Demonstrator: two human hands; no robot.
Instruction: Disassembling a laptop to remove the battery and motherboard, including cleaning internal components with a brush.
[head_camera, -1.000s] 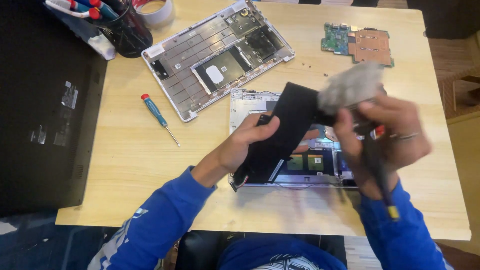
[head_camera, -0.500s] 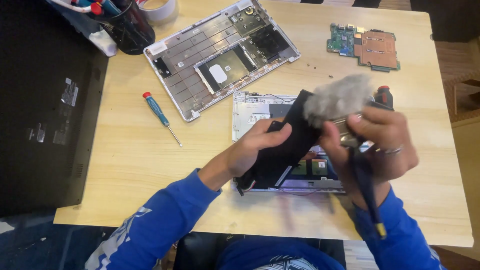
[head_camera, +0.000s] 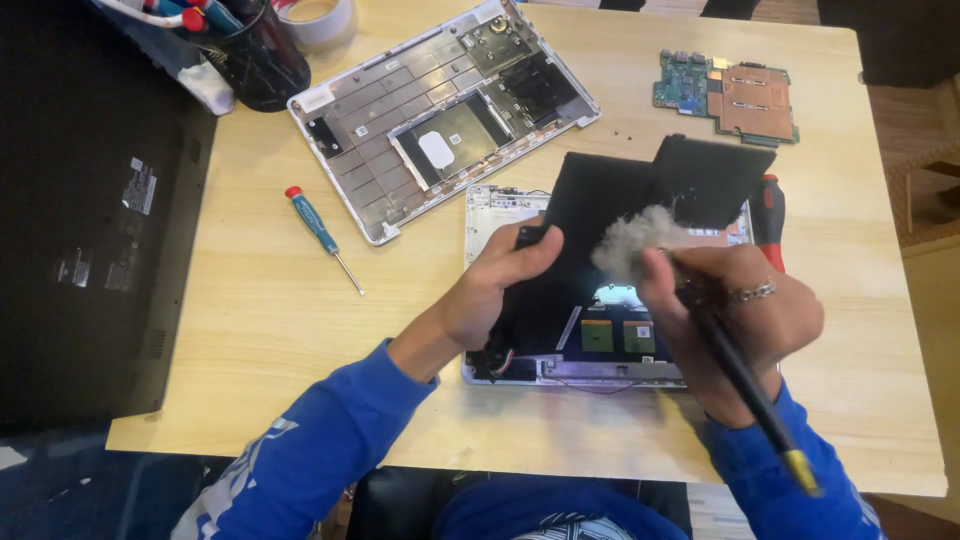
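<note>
I see my left hand (head_camera: 495, 290) pinching the flat black battery pack (head_camera: 620, 235) by its edge, tilting it above the open laptop base (head_camera: 500, 215) at frame centre so my right hand (head_camera: 745, 320), clenched on a soft brush (head_camera: 630, 240), can reach its face.

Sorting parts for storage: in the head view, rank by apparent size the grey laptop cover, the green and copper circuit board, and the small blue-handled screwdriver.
Largest to smallest:
1. grey laptop cover
2. circuit board
3. blue-handled screwdriver
All lie flat on the table, so the order looks reliable.
</note>
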